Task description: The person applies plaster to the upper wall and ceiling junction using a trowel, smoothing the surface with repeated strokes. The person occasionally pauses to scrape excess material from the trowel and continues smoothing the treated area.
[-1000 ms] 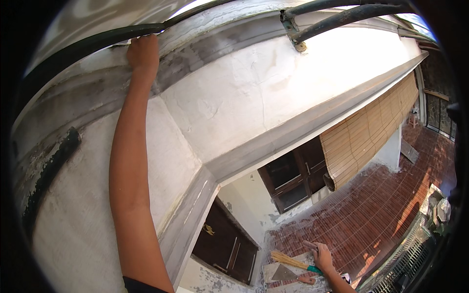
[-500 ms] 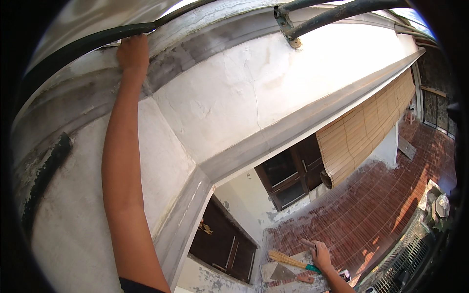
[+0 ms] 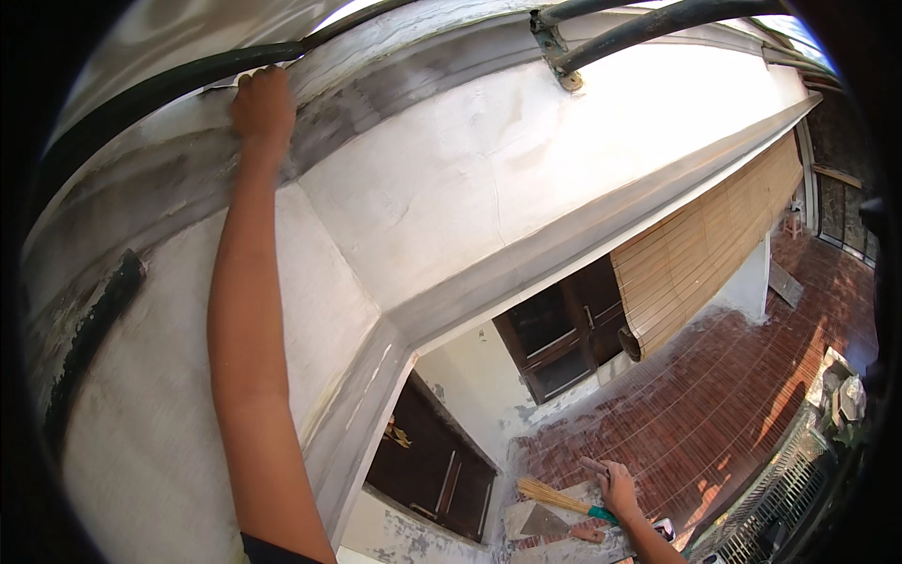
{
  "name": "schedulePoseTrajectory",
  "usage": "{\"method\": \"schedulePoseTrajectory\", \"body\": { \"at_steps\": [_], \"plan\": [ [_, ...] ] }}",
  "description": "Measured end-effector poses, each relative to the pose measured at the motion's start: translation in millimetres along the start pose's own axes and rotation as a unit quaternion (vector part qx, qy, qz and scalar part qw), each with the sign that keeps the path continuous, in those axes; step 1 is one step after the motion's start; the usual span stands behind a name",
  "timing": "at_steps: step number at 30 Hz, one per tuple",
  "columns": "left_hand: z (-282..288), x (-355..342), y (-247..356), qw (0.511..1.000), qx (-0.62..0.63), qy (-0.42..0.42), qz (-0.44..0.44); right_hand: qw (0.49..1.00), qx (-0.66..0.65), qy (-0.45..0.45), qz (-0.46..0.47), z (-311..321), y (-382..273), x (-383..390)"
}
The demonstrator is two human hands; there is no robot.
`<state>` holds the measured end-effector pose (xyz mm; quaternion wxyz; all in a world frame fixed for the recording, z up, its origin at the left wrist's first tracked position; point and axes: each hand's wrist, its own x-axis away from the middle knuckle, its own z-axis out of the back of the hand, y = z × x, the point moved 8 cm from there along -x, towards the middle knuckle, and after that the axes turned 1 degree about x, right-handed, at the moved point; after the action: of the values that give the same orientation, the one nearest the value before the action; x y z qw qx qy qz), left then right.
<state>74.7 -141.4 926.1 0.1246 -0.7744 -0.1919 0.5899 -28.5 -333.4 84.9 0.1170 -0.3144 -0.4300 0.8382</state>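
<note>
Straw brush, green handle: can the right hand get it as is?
Probably yes: the right hand looks close to the brush, nothing visibly between them, though depth is hard to judge and the hand may not be free.

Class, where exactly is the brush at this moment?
In the head view, the brush lies near the lower edge, right of centre, just above the trowel, its green end beside the right hand.
</note>
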Motion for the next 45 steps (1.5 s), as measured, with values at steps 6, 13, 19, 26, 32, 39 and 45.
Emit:
{"method": "schedulePoseTrajectory", "body": {
  "at_steps": [6, 13, 19, 26, 32, 39, 45],
  "plan": [
    [20, 65, 32, 0.883, 0.350, 0.053, 0.309, 1.000, -0.006, 0.011, 0.024, 1, -5, 0],
    [94, 286, 231, 0.688, 0.615, -0.067, 0.378, 1.000, -0.001, -0.011, 0.011, -3, -4, -1],
    [138, 588, 320, 0.592, 0.516, -0.449, 0.425, 0.999, 0.001, -0.041, -0.027, -1, -3, 0],
    [166, 820, 241, 0.567, 0.235, -0.502, 0.610, 0.998, 0.019, -0.047, -0.028, -7, -3, -4],
    [218, 880, 266, 0.407, 0.203, -0.708, 0.540, 0.999, -0.044, -0.009, -0.002, -8, 8, -1],
    [219, 868, 275, 0.341, 0.304, -0.699, 0.549, 0.984, -0.152, 0.097, -0.010, 38, -60, -40],
    [216, 881, 282, 0.343, 0.322, -0.700, 0.538, 0.930, -0.250, 0.142, 0.231, 121, -252, -190]
  ]
}}
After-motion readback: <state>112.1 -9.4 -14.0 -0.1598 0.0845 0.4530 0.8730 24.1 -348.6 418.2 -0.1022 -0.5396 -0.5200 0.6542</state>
